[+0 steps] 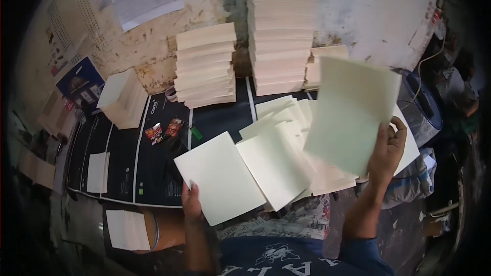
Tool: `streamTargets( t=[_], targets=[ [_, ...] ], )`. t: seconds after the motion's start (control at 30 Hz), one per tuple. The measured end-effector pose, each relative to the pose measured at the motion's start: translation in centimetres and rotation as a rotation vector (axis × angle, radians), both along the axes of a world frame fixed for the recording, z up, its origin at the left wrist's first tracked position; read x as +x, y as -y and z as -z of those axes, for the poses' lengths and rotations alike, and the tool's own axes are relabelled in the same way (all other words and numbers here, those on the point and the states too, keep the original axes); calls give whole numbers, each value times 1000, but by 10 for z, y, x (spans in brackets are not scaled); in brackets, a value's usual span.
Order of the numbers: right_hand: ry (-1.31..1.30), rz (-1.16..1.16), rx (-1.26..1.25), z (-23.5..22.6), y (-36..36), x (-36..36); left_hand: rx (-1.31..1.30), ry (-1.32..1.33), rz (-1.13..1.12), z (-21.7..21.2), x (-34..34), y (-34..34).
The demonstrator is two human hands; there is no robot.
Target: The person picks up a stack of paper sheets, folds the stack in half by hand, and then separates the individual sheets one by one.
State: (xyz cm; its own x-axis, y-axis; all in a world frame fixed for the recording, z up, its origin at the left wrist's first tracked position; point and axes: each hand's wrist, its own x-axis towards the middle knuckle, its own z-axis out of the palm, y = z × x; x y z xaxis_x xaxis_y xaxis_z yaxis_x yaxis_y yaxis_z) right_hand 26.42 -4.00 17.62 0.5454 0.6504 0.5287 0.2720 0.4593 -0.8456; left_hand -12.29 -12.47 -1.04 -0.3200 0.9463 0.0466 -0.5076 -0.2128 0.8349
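My left hand (192,202) is closed on the lower left edge of a cream paper sheet (222,179), thumb on top; whether it is one sheet or a thin stack I cannot tell. On the right, my right hand (389,145) grips another cream sheet (353,112) by its right edge, raised, tilted and slightly blurred. Between them lies a folded-looking cream paper (276,163), its left edge meeting the left-hand sheet. Behind and under these, a loose fanned pile of cream papers (281,115) spreads over the black table (217,122), partly hidden by the raised sheet.
A tall paper stack (282,41) and a shorter one (206,66) stand against the wall. Another paper block (124,97) sits at the left. Small red packets (163,130) and a green object (196,133) lie mid-table. A blue-rimmed container (422,99) stands right.
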Motion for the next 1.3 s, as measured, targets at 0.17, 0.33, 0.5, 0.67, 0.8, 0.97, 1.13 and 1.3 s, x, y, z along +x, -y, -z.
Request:
streamTargets(
  t=[0.17, 0.33, 0.5, 0.67, 0.8, 0.97, 1.13, 1.3],
  targets=[
    [628, -292, -571, 80, -15, -36, -2, -42, -31, -3, -4, 2],
    [1552, -306, -218, 171, -4, -81, -16, -73, -41, 6, -18, 6],
    [1536, -559, -360, 229, -22, -64, -2, -74, -53, -7, -16, 9],
    [1528, -454, -451, 222, -50, -39, -3, -9, 13, -11, -16, 6],
    [1373, -451, -376, 198, -47, -61, -55, 6, 3, 13, 1, -3],
    [962, -763, -397, 108, -9, -104, -30, 35, 66, 4, 37, -13],
    [803, -725, -434, 106, -22, -86, 25, -53, 34, 6, 23, -9],
    [644, -748, -699, 95, -4, -100, 32, 67, 65, -2, 18, -5]
  ],
)
